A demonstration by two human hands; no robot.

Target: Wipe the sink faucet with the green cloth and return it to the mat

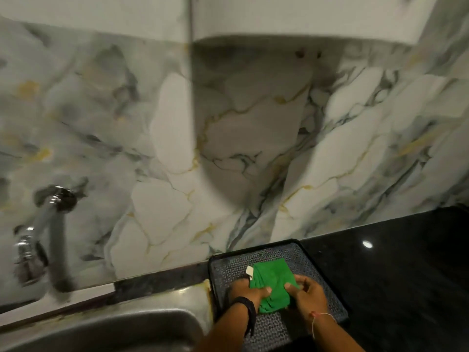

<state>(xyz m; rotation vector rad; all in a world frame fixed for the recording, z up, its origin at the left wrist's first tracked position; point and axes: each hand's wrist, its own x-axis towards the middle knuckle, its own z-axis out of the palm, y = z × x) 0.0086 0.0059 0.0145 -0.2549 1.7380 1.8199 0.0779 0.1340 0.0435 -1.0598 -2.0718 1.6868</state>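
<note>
A folded green cloth (272, 279) with a small white tag lies on a dark textured mat (312, 257) on the black counter, right of the sink. My left hand (245, 292) grips the cloth's left edge, thumb on top. My right hand (308, 294) pinches its right edge. A chrome faucet (48, 224) juts from the marble wall at the far left, blurred, with its spout hanging over the steel sink (142, 323).
A black glossy countertop (406, 262) stretches right of the mat. The marble backsplash (228, 148) meets in a corner behind, with a white cabinet (304, 16) overhead. The sink's steel rim borders the mat's left side.
</note>
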